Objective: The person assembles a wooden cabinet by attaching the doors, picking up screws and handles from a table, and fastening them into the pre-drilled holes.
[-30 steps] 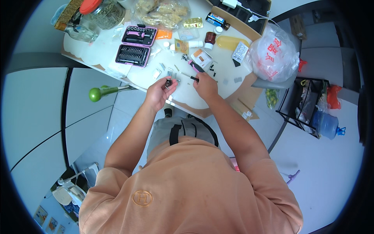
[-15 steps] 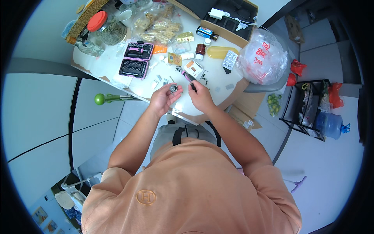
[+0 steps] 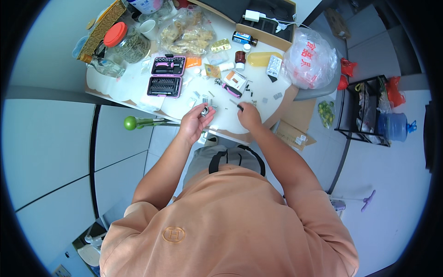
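My left hand [image 3: 196, 123] is half curled, palm up, at the table's front edge. Its fingertips hold a small round silver-and-dark metal part [image 3: 204, 111]. To its right, my right hand [image 3: 249, 116] is closed on a thin tool [image 3: 239, 107] with a black handle and slim metal shaft, which looks like a small screwdriver. Its shaft points up-left. Beyond the hands, a pink-and-black ratchet handle [image 3: 231, 90] lies on the table. Small metal pins and grey bits [image 3: 205, 100] lie scattered around it. An open pink-and-black tool case [image 3: 164, 86] with bits and sockets sits at left.
On the white table [image 3: 221, 121] stand a red-lidded jar [image 3: 131, 46], a glass bottle [image 3: 109, 67] and brown pill bottles [image 3: 240, 57]. Behind are bags of dried food [image 3: 187, 34] and an open box [image 3: 265, 38]. A bulging plastic bag [image 3: 310, 60] sits at right.
My right hand has let go of the ratchet handle, which now lies on the table. It has moved right and holds the thin tool. My left hand keeps the metal part.
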### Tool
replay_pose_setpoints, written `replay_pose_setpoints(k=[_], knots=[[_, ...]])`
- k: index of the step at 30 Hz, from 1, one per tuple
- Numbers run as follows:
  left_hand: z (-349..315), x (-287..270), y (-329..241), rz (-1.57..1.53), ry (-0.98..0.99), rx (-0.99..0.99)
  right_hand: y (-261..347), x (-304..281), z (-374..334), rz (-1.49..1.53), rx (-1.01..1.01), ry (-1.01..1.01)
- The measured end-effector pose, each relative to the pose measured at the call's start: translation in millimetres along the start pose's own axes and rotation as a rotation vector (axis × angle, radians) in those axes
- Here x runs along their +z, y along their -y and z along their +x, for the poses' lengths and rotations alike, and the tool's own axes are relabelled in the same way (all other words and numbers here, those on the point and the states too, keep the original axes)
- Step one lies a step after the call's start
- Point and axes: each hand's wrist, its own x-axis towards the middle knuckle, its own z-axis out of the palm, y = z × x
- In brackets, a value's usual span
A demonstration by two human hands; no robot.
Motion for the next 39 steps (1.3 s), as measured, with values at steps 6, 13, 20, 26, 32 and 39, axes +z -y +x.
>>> replay_pose_setpoints(k=[6,13,20,26,32,39], knots=[[-1.1,-15.1,-21.6,0.04,0.071,-0.067,57.5,0.3,-25.3,0.006,-0.277,-0.486],[-10.3,5.0,-17.0,0.102,0.304,-0.18,129.9,-16.4,-99.9,0.098,-0.372,-0.588],[-59.9,54.1,27.4,0.304,0.555,-0.32,106.6,-25.6,-177.7,0.266,0.03,-0.751],[-132.0,56.2,102.9,0.538,0.804,-0.5,90.3,-3.8,-298.1,0.305,0.339,-0.994],[-260.2,21.9,193.5,0.687,1.115,-0.713,109.4,43.2,-473.5,0.194,0.586,-1.303],[-419.5,-60.1,271.0,0.858,1.42,-0.985,172.4,147.6,-667.8,0.418,0.886,-1.796]])
